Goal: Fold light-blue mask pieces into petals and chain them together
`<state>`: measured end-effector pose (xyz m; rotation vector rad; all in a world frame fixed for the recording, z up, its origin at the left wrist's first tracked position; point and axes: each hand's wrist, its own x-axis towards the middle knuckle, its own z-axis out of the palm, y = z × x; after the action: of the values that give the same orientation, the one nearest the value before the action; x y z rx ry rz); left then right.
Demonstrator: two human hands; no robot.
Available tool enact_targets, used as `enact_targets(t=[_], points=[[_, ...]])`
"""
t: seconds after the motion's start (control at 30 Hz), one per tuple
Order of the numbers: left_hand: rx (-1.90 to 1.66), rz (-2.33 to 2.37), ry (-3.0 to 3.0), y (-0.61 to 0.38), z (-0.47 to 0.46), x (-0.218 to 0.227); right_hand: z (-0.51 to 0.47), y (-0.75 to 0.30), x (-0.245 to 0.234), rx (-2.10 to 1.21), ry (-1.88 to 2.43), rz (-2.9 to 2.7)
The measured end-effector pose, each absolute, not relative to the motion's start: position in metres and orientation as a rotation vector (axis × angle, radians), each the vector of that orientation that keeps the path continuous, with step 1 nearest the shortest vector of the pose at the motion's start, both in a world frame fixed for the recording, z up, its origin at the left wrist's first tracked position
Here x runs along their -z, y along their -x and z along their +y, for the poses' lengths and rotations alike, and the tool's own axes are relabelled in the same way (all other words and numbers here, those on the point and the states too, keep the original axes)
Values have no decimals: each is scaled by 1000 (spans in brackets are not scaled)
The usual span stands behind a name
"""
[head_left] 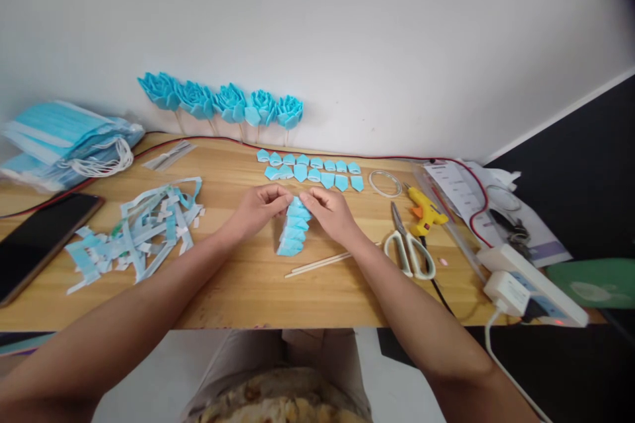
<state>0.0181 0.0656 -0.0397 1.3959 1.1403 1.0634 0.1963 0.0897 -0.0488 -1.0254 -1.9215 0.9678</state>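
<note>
Between both hands, over the middle of the table, is a strip of overlapping folded blue petals (pixel 294 230), apparently cut from mask fabric. My left hand (pixel 265 206) pinches its upper left end. On the upper right end, the thumb and fingers of my right hand (pixel 331 211) are closed. The strip hangs down toward the table's front. Just beyond my hands lie two rows of separate folded blue petals (pixel 300 172). Two thin wooden sticks (pixel 317 265) rest below my right hand, partly covered by the forearm.
Blue paper-like roses (pixel 231 103) on sticks lean against the wall. Scraps (pixel 143 231), a phone (pixel 42 238) and face masks (pixel 59 132) lie left. Scissors (pixel 407 244), a yellow glue gun (pixel 424 208), a wire coil (pixel 385 183) and a power strip (pixel 536 284) occupy the right.
</note>
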Motion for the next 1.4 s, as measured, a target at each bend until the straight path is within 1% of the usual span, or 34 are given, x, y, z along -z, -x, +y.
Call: enact_targets(t=[0.13,0.33,0.57,0.83,1.07,1.23,1.3,1.4], points=[[-1044,1094,-1419,-18,66,42,90,-195,51,-932,1061,-1900],[-1075,1120,-1396,-17,67,42,97,-197,59,-1176,1014,-1748],[-1105,1173,-1400,-16,69,43,94,-196,55,-1295,951,-1708],[-1119,1177,-1412,-16,71,46,92,-196,51,-1128,1045,-1797],[-1083,1167,-1420,-18,68,45,94,-198,49,-1178,985,-1837],[-1087,1158,-1418,-21,67,44,94,-198,52,-1085,1040,-1860],[-1103,1169,-1408,-20,68,44,95,-198,54,-1095,1032,-1838],[-1139,1196,-1372,-18,69,45,96,-200,54,-1212,984,-1776]])
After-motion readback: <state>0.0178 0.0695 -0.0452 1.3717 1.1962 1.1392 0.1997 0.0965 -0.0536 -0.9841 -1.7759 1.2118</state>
